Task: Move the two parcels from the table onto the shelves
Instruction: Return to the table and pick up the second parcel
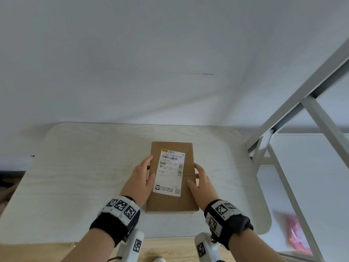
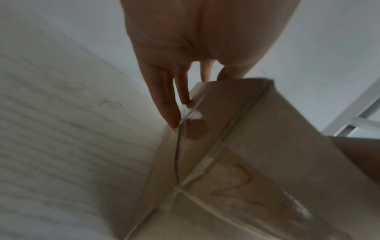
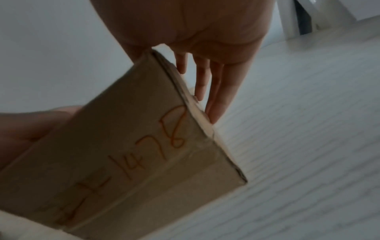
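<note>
A brown cardboard parcel [image 1: 171,202] with a white shipping label [image 1: 170,172] lies lengthwise at the middle of the pale table [image 1: 75,167]. My left hand [image 1: 140,178] grips its left side, thumb on the top face. My right hand [image 1: 203,181] grips the right side the same way. In the left wrist view the left hand [image 2: 168,48] runs its fingers [image 2: 166,105] down the parcel [image 2: 246,146]. In the right wrist view the right hand [image 3: 195,32] holds the parcel [image 3: 123,146], whose near end bears orange handwriting. Whether the parcel touches the table, I cannot tell.
A white metal shelf frame [image 1: 309,95] stands at the table's right. A blurred pink packet [image 1: 296,233] lies on a low shelf there. A white wall rises behind the table. Brown cardboard [image 1: 5,191] shows at the far left edge.
</note>
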`<state>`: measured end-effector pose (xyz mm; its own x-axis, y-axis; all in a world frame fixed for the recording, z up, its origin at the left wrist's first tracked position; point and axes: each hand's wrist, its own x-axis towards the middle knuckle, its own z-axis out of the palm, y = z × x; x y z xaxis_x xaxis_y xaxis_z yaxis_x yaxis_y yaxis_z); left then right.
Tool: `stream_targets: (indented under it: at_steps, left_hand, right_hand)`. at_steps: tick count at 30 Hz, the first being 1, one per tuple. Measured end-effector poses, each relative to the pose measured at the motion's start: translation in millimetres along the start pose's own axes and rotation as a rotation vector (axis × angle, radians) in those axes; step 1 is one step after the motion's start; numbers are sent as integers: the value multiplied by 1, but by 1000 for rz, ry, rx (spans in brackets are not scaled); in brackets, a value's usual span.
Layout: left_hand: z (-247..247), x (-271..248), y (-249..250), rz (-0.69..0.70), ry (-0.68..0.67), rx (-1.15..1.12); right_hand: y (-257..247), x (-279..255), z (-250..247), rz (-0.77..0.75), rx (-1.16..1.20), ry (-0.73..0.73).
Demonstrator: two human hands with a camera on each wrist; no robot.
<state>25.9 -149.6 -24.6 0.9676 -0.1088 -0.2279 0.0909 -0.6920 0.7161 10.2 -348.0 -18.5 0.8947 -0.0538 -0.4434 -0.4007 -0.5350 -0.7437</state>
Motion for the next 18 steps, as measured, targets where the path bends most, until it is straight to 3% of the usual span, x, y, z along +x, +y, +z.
stream_targets:
  at_steps: [9, 18]
  left_hand:
    - [-16, -2, 9, -88, -93, -357]
    - [-71, -23, 63, 122, 32, -348]
  right_hand:
    - [-6, -3, -9, 33, 254, 2]
    - [-54, -31, -53, -207, 370, 46]
